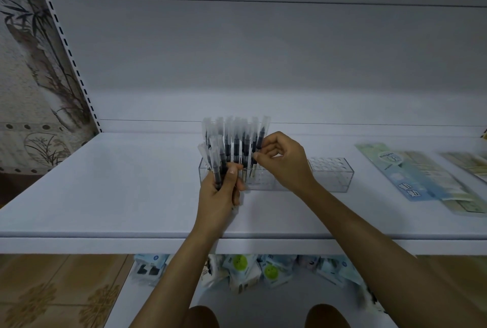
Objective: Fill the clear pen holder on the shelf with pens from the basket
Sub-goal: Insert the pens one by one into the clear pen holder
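Clear pen holder [332, 175]: on shelf [126, 185]; left holes stocked with upright pens [235, 137], right holes vacant. Left grip [220, 193]: clamped round a spare bundle [216, 166] beside the holder, kept close as ready stock. Right grip [284, 162]: pinching one pen [263, 129] upright at the row's end, seemingly to seat it in the next hole.

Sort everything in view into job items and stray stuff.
Job items:
clear plastic pen holder with hole rows
dark clear-capped pens standing in it
bundle of such pens in left hand
right hand pinching one standing pen

Lying about:
pale blue-green flat packets on white shelf
assorted packets beneath it
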A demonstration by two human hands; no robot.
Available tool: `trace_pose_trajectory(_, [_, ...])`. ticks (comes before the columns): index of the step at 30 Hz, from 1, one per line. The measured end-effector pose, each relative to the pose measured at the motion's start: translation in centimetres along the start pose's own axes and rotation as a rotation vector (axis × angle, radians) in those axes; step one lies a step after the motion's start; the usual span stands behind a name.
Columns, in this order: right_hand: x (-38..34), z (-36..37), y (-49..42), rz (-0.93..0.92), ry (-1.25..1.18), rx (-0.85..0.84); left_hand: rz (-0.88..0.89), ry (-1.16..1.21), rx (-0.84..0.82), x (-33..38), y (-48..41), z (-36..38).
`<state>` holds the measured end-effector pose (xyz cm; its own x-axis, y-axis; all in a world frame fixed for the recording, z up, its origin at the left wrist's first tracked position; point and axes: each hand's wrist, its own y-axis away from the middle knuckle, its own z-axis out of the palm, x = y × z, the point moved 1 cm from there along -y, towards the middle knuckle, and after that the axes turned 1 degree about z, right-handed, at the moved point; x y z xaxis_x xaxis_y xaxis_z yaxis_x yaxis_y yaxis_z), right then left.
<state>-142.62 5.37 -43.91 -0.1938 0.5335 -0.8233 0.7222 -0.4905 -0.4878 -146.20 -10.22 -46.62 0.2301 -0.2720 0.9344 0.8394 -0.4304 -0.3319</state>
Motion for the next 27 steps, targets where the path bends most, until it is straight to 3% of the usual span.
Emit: trace_pose_trajectory(27, [0.05, 0.11, -0.17, 0.031, 0.018, -0.037, -0.002, 0.004, -0.005, -0.13, -0.05, -0.07])
